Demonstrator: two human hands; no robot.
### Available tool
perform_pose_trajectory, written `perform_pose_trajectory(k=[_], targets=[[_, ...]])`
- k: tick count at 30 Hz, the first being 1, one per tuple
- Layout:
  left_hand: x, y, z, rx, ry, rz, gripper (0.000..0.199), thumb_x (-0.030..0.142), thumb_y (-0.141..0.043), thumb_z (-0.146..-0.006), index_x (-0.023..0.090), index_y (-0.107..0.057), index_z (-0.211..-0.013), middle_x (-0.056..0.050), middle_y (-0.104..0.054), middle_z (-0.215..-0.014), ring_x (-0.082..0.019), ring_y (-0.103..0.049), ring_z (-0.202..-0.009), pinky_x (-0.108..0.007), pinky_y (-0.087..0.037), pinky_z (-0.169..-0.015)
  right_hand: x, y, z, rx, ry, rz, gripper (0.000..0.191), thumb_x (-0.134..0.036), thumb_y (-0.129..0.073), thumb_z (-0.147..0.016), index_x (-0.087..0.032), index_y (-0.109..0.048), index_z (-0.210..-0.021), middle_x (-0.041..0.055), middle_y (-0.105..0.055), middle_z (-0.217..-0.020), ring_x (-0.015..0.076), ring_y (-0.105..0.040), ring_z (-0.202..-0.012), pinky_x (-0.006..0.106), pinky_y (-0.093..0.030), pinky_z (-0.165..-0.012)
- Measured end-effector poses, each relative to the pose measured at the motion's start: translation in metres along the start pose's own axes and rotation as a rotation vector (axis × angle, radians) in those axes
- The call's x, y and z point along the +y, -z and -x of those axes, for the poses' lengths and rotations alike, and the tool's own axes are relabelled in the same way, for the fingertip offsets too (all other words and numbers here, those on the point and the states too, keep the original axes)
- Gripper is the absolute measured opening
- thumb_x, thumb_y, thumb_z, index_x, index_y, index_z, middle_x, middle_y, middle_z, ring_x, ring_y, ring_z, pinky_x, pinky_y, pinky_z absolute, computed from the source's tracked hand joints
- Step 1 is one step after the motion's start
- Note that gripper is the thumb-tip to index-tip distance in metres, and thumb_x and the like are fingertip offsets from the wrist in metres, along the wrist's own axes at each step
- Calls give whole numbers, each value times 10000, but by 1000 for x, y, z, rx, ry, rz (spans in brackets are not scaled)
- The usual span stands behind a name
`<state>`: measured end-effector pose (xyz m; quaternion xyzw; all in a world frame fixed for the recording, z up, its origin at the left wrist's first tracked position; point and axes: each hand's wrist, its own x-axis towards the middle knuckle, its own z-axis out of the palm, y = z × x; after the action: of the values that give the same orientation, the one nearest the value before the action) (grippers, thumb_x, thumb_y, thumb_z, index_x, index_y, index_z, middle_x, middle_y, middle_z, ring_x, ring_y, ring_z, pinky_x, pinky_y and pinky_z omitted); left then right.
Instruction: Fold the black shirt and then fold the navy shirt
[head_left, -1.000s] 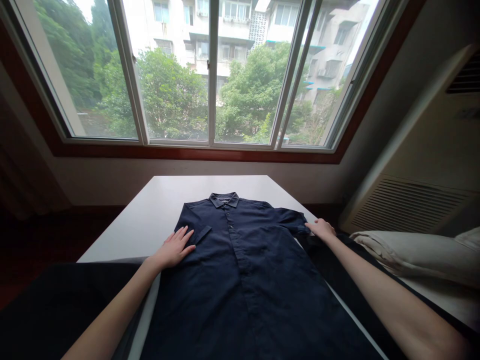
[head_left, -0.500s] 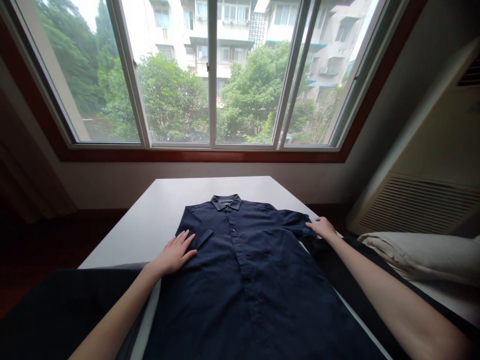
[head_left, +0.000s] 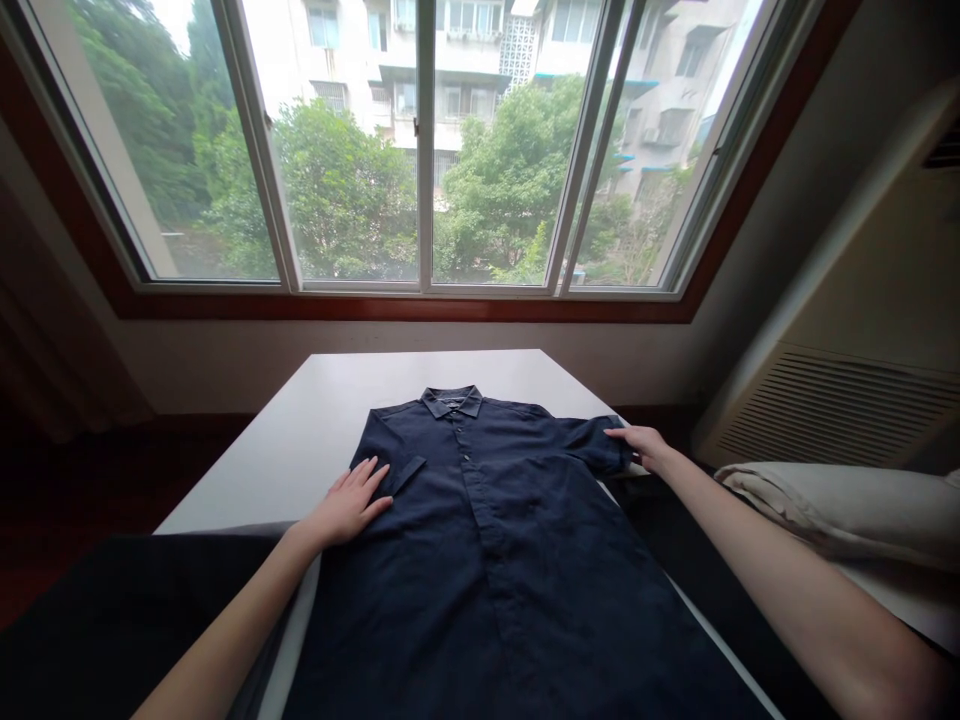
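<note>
resting open left hand (head_left: pixel 349 508) palm-down at ten o'clock on navy-blue button-front cloth shirt (head_left: pixel 457 560), spread over flat white table (head_left: pixel 262 455); touching two-o'clock sleeve (head_left: pixel 585 440) with right hand (head_left: pixel 641 445), fingers straighter than earlier; cannot tell if gripping.

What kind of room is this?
Probably a room in a home: a wide pale-framed glass window facing green leafy trees, a dark brown cloth curtain, and a navy collared cloth shirt on a smooth white table.
</note>
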<state>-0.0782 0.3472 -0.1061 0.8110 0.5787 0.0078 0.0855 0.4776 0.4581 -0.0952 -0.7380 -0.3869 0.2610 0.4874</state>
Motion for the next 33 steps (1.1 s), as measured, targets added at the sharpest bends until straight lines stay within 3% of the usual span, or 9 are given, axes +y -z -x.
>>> perform_pose_trajectory(k=[5,12,15,20,26,33], targets=[[4,4,2,-23,13,3,671,555,-290,-965,180,-242,-1519,-104,-147,-1590,-259,-148,-1465,-447,-159,-1184,-26,-3,8,-113,199,28,143,-197,-665,-751,-125,-691,-872,92,-722,-793,198,-678,-729,261,-545,-608],[4,3,2,-18,15,16,673,559,-292,-959,188,-244,-1519,-92,-144,-1591,-265,-142,-1465,-448,-159,-1184,-63,-32,40,-268,612,273,210,-299,-628,-776,-168,-729,-905,61,-717,-908,229,-644,-852,299,-484,-777],[3,3,2,-11,11,19,679,570,-291,-955,191,-256,-1516,-93,-149,-1588,-273,-150,-1463,-446,-168,-1181,-63,-44,68,-339,738,398,191,-294,-614,-796,-200,-735,-910,54,-692,-902,220,-621,-858,283,-452,-791],[1,2,2,4,-2,24,685,576,-293,-954,184,-261,-1514,-110,-154,-1584,-276,-162,-1460,-455,-178,-1174,-46,-54,113,-442,973,786,326,-332,-534,-897,-190,-665,-1160,75,-644,-926,207,-603,-816,285,-443,-752],[-1,-1,1,21,-11,38,679,577,-300,-953,188,-273,-1509,-115,-166,-1581,-276,-181,-1456,-458,-184,-1168,-32,-52,124,-468,949,866,334,-358,-528,-925,-189,-641,-1190,98,-647,-1040,228,-601,-961,302,-441,-871],[-2,-3,0,38,-9,31,672,579,-304,-953,197,-284,-1506,-111,-172,-1581,-274,-185,-1455,-451,-188,-1169,-28,-54,85,-361,766,800,262,-212,-497,-905,-166,-685,-1082,97,-644,-1120,207,-595,-1048,277,-434,-938]])
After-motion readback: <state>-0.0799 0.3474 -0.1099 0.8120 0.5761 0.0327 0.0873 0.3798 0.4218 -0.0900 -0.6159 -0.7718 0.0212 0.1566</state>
